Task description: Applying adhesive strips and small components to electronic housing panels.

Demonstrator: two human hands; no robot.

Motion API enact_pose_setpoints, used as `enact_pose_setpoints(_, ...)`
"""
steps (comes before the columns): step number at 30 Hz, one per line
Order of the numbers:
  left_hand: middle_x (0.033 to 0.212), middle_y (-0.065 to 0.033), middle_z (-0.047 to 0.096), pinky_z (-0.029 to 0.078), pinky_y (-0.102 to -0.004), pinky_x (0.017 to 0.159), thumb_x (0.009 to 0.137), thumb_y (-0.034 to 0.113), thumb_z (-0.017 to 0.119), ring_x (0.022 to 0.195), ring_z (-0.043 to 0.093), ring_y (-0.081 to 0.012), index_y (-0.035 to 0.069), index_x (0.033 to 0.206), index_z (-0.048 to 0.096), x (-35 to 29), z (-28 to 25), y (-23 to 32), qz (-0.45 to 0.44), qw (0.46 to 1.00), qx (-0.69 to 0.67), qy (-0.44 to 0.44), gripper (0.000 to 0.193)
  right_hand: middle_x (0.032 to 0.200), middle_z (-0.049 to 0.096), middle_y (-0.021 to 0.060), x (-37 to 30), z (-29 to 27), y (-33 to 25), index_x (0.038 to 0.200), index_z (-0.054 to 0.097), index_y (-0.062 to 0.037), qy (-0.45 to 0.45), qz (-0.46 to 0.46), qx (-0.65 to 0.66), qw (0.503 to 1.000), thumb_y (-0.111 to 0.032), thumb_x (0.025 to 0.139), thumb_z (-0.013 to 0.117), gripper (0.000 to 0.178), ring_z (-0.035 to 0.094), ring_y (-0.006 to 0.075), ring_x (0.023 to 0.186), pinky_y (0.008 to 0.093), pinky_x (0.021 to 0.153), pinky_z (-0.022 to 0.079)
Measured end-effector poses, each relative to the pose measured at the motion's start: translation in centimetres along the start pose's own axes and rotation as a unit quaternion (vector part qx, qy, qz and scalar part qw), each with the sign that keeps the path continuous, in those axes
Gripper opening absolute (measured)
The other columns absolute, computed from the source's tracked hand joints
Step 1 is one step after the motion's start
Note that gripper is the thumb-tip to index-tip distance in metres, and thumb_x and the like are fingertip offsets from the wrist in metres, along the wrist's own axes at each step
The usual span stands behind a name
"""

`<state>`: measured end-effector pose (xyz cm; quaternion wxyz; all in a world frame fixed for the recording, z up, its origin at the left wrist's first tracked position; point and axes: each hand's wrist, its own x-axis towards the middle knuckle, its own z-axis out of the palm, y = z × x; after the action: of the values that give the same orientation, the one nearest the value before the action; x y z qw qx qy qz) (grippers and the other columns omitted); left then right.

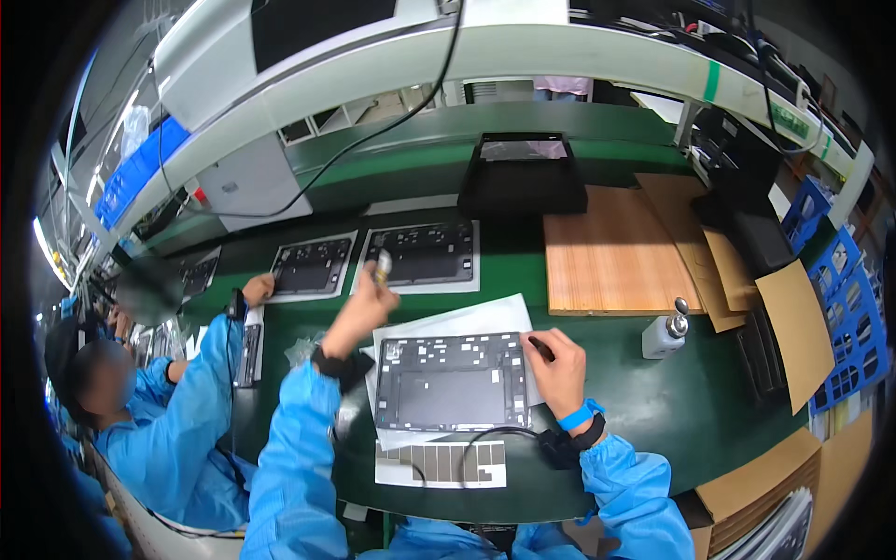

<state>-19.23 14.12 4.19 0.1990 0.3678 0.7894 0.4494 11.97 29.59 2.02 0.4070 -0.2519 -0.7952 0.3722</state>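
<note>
A dark tablet back housing (453, 383) with many small white and grey pads lies on white sheets (509, 322) in front of me. My left hand (364, 313) is raised beyond its upper left corner. The fingers are closed on a small tool with a pale tip and yellowish body (381, 269), too blurred to name. My right hand (560, 373) rests at the housing's upper right edge, pinching a small black object (540, 349) whose kind I cannot make out. Below the housing lies a white sheet of grey rectangular stickers (443, 464).
More housings (420, 252) lie on white sheets farther back. A co-worker's hand (259, 289) touches one at left. At right stand a pump bottle (665, 334), a wooden board (616, 252), cardboard (793, 322) and blue crates (845, 317). A black tray (523, 177) stands behind; a cable hangs overhead.
</note>
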Motion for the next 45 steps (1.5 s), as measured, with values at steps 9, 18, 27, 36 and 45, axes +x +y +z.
enact_pose_setpoints(9,0.13,-0.0164,0.042,0.047,-0.0367,0.1,0.092,0.004,0.062,0.122,0.052,-0.0282,0.002,0.157,-0.006,-20.4,9.0,4.7,-0.006,0.964,-0.255,-0.072,0.095,0.086,0.059,0.0036,-6.2,6.5,-9.0,0.093,0.07,0.005,-0.201,0.086,0.227,0.949,-0.02,0.09,0.075,0.026,0.058,0.0131,0.074,0.0279,0.065,0.047)
enact_pose_setpoints(18,0.15,-0.0184,0.043,0.031,-0.0501,0.114,0.094,0.031,0.062,0.136,0.041,-0.0405,0.011,0.141,0.052,-22.9,5.8,-1.5,0.149,0.911,0.384,0.019,0.053,0.078,0.07,0.0106,1.9,6.7,-5.3,0.104,0.071,-0.0037,-0.296,0.003,-0.094,0.951,-0.025,0.099,0.059,0.025,0.066,0.02,0.071,0.0352,0.065,0.048)
enact_pose_setpoints(27,0.152,-0.0166,0.041,0.02,-0.0614,0.117,0.093,0.038,0.063,0.143,0.031,-0.0433,0.011,0.136,0.057,-22.4,8.8,-2.6,0.139,0.937,0.315,0.061,0.052,0.063,0.069,0.0073,2.6,12.0,-5.6,0.084,0.076,-0.0088,-0.345,-0.013,-0.247,0.905,-0.028,0.089,0.068,0.022,0.069,0.0306,0.066,0.0422,0.063,0.051)
enact_pose_setpoints(36,0.153,-0.0169,0.039,0.019,-0.0643,0.116,0.093,0.037,0.062,0.143,0.031,-0.0445,0.01,0.138,0.056,-22.6,8.7,-2.4,0.125,0.94,0.313,0.048,0.053,0.062,0.068,0.0067,3.2,13.3,-4.8,0.078,0.076,-0.0101,-0.329,0.024,-0.222,0.918,-0.033,0.089,0.069,0.026,0.067,0.0282,0.062,0.0405,0.059,0.049)
enact_pose_setpoints(45,0.153,-0.0169,0.041,0.018,-0.0637,0.117,0.092,0.037,0.063,0.143,0.031,-0.0439,0.009,0.137,0.057,-22.3,8.7,-2.6,0.122,0.946,0.296,0.055,0.053,0.074,0.071,0.0151,3.0,14.3,-4.5,0.084,0.077,-0.0096,-0.28,-0.069,-0.293,0.912,-0.02,0.083,0.068,0.014,0.068,0.0356,0.072,0.0451,0.065,0.051)
